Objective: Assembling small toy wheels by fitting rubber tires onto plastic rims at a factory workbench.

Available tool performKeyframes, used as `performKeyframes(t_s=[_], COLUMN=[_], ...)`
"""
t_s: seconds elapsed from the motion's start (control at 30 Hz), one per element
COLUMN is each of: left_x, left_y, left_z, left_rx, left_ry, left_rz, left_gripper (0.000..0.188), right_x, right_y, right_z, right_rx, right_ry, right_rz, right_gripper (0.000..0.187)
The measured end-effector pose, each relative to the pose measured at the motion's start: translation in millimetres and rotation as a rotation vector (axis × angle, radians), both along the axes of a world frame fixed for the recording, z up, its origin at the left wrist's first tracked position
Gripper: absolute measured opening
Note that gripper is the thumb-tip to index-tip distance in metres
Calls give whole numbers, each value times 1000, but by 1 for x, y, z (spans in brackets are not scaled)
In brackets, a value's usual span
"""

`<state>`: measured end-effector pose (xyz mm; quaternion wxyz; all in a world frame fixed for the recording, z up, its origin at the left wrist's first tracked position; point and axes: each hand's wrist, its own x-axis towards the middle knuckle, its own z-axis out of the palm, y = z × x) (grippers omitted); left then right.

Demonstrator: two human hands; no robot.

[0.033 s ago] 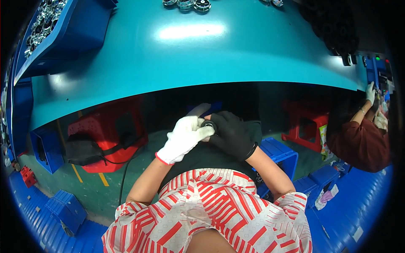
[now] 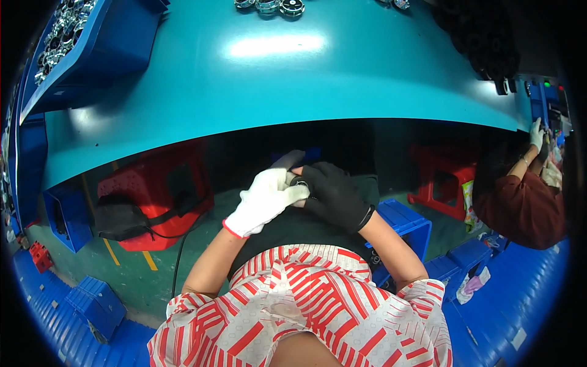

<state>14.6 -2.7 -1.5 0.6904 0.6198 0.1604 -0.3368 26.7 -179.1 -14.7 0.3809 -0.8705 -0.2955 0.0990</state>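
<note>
Ring-shaped black part is sitting between two gloved hands, just off the near edge of the wide teal table. Coming from the right, the black-gloved right hand is curving against it — I cannot tell whether its hidden fingers are clamped. From the left, the white-gloved left hand is pinching it, thumb against fingers. Sliding glove fabric or uneven pressure could be letting the small part slip — dropping short of the tabletop.

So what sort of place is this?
Probably a factory assembly area: there's a blue plastic bin heaped with shiny metal parts, a teal worktable, and a co-worker's gloved hand at the right.
</note>
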Motion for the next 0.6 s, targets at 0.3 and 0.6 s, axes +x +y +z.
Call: performKeyframes(t_s=[0.3,0.6], left_x=[-15,-14], left_y=[-8,-5], left_z=[-14,-18], left_rx=[-191,105], left_ry=[-105,-203], left_rz=[239,137], left_gripper=[66,28], right_x=[0,-1], right_y=[2,2], right_z=[4,-1], right_rx=[14,-11], right_ry=[97,-125], right_rz=[-106,-47], right_gripper=[44,42])
